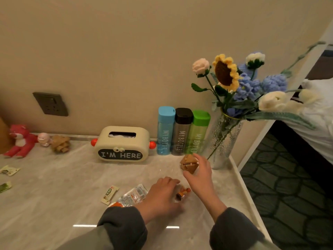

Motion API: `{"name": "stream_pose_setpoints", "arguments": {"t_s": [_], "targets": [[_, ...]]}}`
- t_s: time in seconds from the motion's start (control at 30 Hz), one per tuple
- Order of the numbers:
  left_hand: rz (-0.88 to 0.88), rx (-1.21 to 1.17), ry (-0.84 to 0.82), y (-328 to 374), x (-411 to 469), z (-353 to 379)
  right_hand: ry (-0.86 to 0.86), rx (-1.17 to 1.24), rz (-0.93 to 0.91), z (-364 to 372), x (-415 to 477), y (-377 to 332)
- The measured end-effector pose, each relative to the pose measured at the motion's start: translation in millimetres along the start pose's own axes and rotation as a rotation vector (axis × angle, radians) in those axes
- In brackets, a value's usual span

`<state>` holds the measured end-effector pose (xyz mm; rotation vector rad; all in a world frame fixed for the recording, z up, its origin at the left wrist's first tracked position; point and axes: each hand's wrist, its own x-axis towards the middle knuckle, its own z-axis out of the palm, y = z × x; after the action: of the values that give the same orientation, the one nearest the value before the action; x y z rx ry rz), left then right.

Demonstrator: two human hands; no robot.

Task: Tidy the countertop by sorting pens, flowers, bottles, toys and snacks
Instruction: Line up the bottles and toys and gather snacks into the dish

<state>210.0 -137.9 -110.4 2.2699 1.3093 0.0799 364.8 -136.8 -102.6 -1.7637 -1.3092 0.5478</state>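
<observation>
Nearest, two grey sleeves (pixel 124 230) ran off the bottom edge. The left hand (pixel 161 194) lay palm down on the pale marbled bench (pixel 54 204), its fingers (pixel 171 181) loosely bent and gripping nothing; it was blurred, and whether it touched the small orange toy (pixel 182 193) just beside it could not be told. Its wrist covered part of a clear snack packet (pixel 134 195), with a small sachet (pixel 109 194) just to the left. The right hand (pixel 199 175) reached further out, thumb under and fingers (pixel 200 157) curled over a wooden puzzle (pixel 189 164), a faceted tan ball gripped in front of the bottles; whether it still sat on the bench was unclear. Two more sachets (pixel 9 170) lay at the left edge, one cut off. Further back stood a cream tissue box (pixel 122 143) lettered "I'M HERE", then three bottles against the wall, touching side by side: blue (pixel 165 130), black (pixel 182 132) and green (pixel 197 134). Right of them a glass vase (pixel 225 139) held knitted flowers (pixel 234 78), among them a sunflower, a pink rose and blue blooms. Far left by the wall lay a pink plush (pixel 19 139), a small pink figure (pixel 43 139) and a second wooden toy (pixel 60 146), all soft in focus. A dark socket (pixel 50 104) sat on the wall above, and a bed (pixel 315 114) showed at far right.
</observation>
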Motion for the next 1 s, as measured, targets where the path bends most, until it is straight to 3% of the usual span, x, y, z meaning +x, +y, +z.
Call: {"name": "stream_pose_setpoints", "arguments": {"t_s": [0.53,0.7,1.0], "targets": [[0.041,-0.185,0.063,2,14,1,-0.096,-0.059,0.041,14,31,25],[-0.078,-0.325,0.155,2,12,-5,-0.077,0.117,0.102,14,20,14],[-0.289,-0.622,0.370,-22,-22,-28,-0.132,0.230,0.019,29,-11,-46]]}}
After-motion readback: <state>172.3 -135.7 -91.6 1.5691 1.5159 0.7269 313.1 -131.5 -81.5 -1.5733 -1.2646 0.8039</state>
